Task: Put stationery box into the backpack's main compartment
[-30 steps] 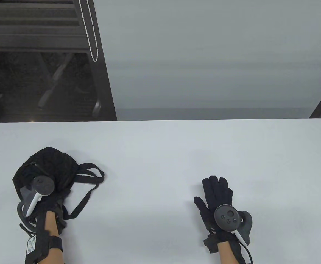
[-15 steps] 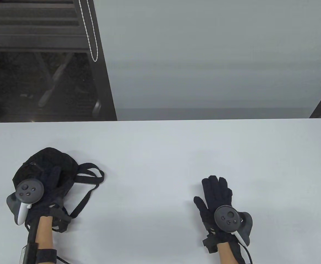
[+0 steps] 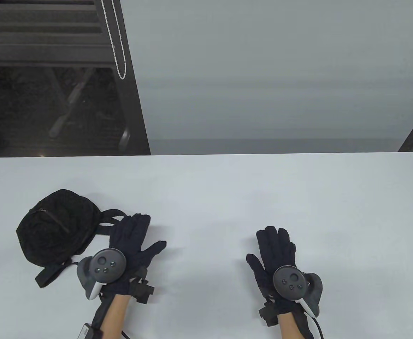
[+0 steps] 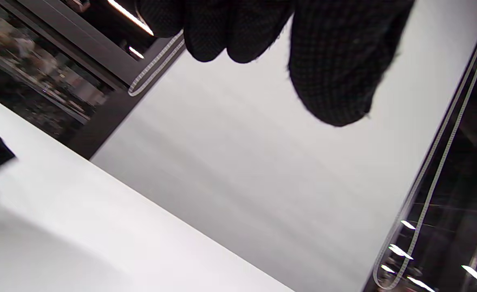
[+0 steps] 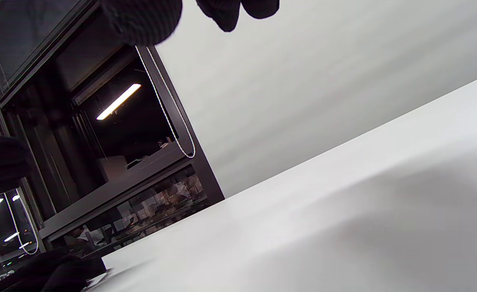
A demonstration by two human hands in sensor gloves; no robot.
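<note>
A small black backpack (image 3: 56, 227) lies on the white table (image 3: 227, 197) at the left, its zip closed and its straps (image 3: 52, 273) trailing toward me. No stationery box shows in any view. My left hand (image 3: 132, 243) lies flat and open on the table just right of the backpack, over part of a strap, holding nothing. My right hand (image 3: 275, 252) lies flat and open at the right, empty. The left wrist view shows my left fingertips (image 4: 335, 69) above the table. The right wrist view shows my right fingertips (image 5: 145, 20) and the backpack (image 5: 55, 269) at the bottom left.
The table's far edge (image 3: 206, 154) runs across the middle of the table view, with a grey wall behind. A dark window frame with a bead cord (image 3: 116, 42) stands at the far left.
My left hand has let go of the backpack and moved right to lie flat on the table beside it. The right hand has barely moved.
</note>
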